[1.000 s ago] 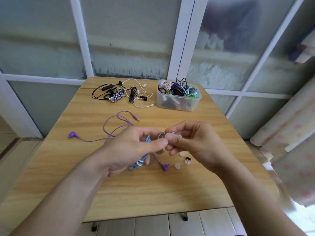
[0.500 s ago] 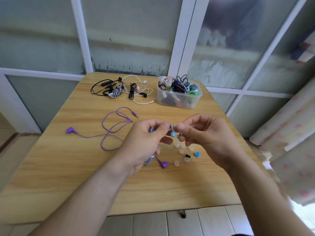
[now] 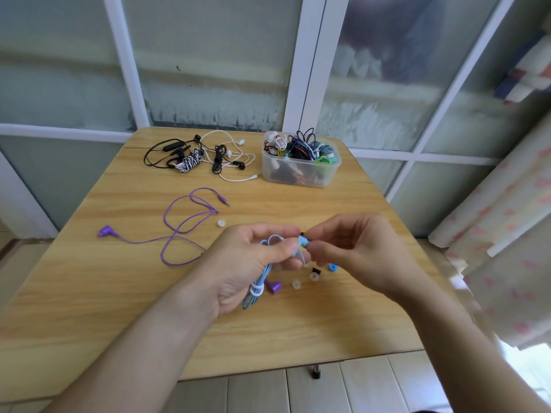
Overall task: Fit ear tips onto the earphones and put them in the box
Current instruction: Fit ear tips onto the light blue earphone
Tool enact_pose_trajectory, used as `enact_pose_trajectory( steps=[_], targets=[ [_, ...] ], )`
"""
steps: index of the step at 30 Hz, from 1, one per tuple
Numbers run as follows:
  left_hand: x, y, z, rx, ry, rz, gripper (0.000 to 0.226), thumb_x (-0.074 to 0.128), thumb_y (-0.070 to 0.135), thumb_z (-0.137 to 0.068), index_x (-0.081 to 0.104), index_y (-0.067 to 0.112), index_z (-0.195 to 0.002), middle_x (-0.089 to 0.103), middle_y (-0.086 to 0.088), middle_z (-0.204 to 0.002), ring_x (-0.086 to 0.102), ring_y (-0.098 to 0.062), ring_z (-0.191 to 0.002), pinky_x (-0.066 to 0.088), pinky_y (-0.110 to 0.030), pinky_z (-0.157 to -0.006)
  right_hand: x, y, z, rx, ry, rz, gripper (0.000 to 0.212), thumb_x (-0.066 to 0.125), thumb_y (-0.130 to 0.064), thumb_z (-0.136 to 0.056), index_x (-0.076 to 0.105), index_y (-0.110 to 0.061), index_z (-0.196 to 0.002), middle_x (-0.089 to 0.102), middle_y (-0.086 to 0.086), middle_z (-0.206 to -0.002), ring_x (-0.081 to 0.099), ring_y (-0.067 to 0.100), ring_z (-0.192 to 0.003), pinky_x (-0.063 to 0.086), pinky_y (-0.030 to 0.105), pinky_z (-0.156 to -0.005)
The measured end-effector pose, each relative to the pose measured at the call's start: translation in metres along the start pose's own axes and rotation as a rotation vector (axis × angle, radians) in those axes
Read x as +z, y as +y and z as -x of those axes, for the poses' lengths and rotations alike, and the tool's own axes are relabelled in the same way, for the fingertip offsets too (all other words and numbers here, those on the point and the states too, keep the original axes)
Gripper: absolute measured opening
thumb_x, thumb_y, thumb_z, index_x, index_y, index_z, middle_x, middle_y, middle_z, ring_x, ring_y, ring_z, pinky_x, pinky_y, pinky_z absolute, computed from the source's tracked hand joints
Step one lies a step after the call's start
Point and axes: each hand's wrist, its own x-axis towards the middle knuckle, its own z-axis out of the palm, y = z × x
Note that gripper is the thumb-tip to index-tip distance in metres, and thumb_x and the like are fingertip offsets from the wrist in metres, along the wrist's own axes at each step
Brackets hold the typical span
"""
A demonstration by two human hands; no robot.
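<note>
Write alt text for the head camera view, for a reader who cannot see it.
Two hands work on blue earphones above a wooden table: the left hand holds the cable, the right hand pinches at the earbud. Loose ear tips, purple earphones and a full plastic box lie beyond.

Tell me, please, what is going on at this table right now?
A person is fitting an ear tip onto blue earphones. The left hand holds the bundled cable and earbud; the right hand pinches something small and dark at the bud. Loose tips and purple earphones lie on the table; the box behind already holds many.
</note>
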Motion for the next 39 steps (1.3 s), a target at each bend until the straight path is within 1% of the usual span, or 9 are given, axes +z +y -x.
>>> enact_pose_trajectory(
  steps=[2, 7, 11, 14, 18, 23, 26, 29, 39],
  targets=[
    [0.0, -0.004, 0.002, -0.016, -0.026, -0.029, 0.022, 0.065, -0.002, -0.083, 0.068, -0.002, -0.105, 0.073, -0.023, -0.092, 0.072, -0.029, -0.088, 0.058, -0.028, -0.083, 0.001, 0.001, 0.006, -0.025, 0.03, 0.145, 0.012, 0.076, -0.004, -0.08, 0.077, -0.015, -0.082, 0.075, -0.002, -0.072, 0.071, 0.012, -0.065, 0.06, 0.032, -0.068],
    [0.003, -0.011, 0.007, -0.022, -0.003, -0.134, 0.02, 0.068, 0.006, -0.084, 0.068, -0.007, -0.1, 0.073, -0.022, -0.086, 0.073, -0.022, -0.069, 0.052, -0.019, -0.055, 0.006, 0.002, 0.02, -0.134, 0.088, 0.337, 0.016, 0.078, -0.01, -0.074, 0.079, -0.026, -0.077, 0.072, -0.012, -0.066, 0.067, 0.002, -0.062, 0.056, 0.024, -0.065],
    [0.009, -0.013, 0.008, 0.028, 0.069, -0.266, 0.027, 0.068, 0.02, -0.086, 0.062, -0.004, -0.097, 0.071, -0.012, -0.067, 0.063, -0.018, -0.047, 0.041, -0.021, -0.038, 0.01, 0.003, 0.025, -0.187, 0.082, 0.318, 0.014, 0.079, -0.008, -0.073, 0.079, -0.022, -0.077, 0.072, -0.009, -0.067, 0.068, 0.003, -0.063, 0.056, 0.023, -0.064],
    [0.012, -0.013, 0.008, 0.021, 0.09, -0.297, 0.032, 0.068, 0.033, -0.083, 0.058, 0.005, -0.094, 0.068, -0.013, -0.062, 0.046, -0.018, -0.036, 0.034, -0.022, -0.037, 0.013, 0.004, 0.025, -0.167, 0.079, 0.261, 0.008, 0.082, -0.012, -0.073, 0.078, -0.019, -0.076, 0.073, -0.01, -0.066, 0.069, 0.001, -0.062, 0.056, 0.019, -0.063],
    [0.011, -0.012, 0.008, 0.044, 0.132, -0.262, 0.031, 0.069, 0.029, -0.083, 0.057, 0.003, -0.095, 0.063, -0.013, -0.059, 0.046, -0.012, -0.032, 0.032, -0.02, -0.035, 0.016, 0.007, 0.022, -0.138, 0.057, 0.125, 0.012, 0.087, -0.016, -0.071, 0.076, -0.016, -0.075, 0.074, -0.007, -0.068, 0.071, 0.005, -0.065, 0.057, 0.022, -0.066],
    [0.012, -0.016, 0.006, 0.046, 0.178, -0.155, 0.024, 0.072, 0.018, -0.082, 0.062, 0.003, -0.097, 0.064, -0.011, -0.061, 0.046, -0.016, -0.036, 0.036, -0.022, -0.041, 0.006, 0.009, 0.015, -0.104, 0.069, 0.143, 0.017, 0.083, -0.035, -0.071, 0.075, -0.021, -0.077, 0.073, -0.01, -0.072, 0.069, 0.004, -0.067, 0.056, 0.023, -0.065],
    [0.01, -0.018, 0.003, 0.037, 0.202, -0.077, 0.019, 0.072, 0.017, -0.081, 0.065, 0.007, -0.096, 0.07, -0.016, -0.072, 0.051, -0.026, -0.057, 0.04, -0.029, -0.052, -0.019, 0.024, 0.005, -0.039, 0.169, 0.39, 0.006, 0.078, -0.034, -0.08, 0.074, -0.03, -0.083, 0.07, -0.017, -0.074, 0.065, -0.001, -0.071, 0.051, 0.017, -0.064],
    [0.009, -0.018, 0.002, -0.001, 0.182, -0.038, 0.018, 0.072, 0.015, -0.082, 0.068, 0.006, -0.097, 0.07, -0.015, -0.076, 0.056, -0.029, -0.069, 0.041, -0.027, -0.05, -0.024, 0.035, 0.004, 0.05, 0.006, 0.556, 0.01, 0.079, -0.037, -0.078, 0.075, -0.034, -0.087, 0.069, -0.015, -0.075, 0.062, 0.0, -0.073, 0.048, 0.016, -0.064],
    [0.012, -0.012, 0.005, -0.151, 0.088, 0.054, 0.016, 0.063, 0.0, -0.084, 0.072, -0.001, -0.099, 0.061, -0.011, -0.069, 0.058, -0.022, -0.062, 0.04, -0.021, -0.044, -0.015, 0.039, 0.001, 0.063, 0.009, 0.63, 0.008, 0.063, -0.024, -0.093, 0.068, -0.03, -0.092, 0.064, -0.015, -0.08, 0.056, 0.0, -0.077, 0.041, 0.01, -0.062]
  ],
)
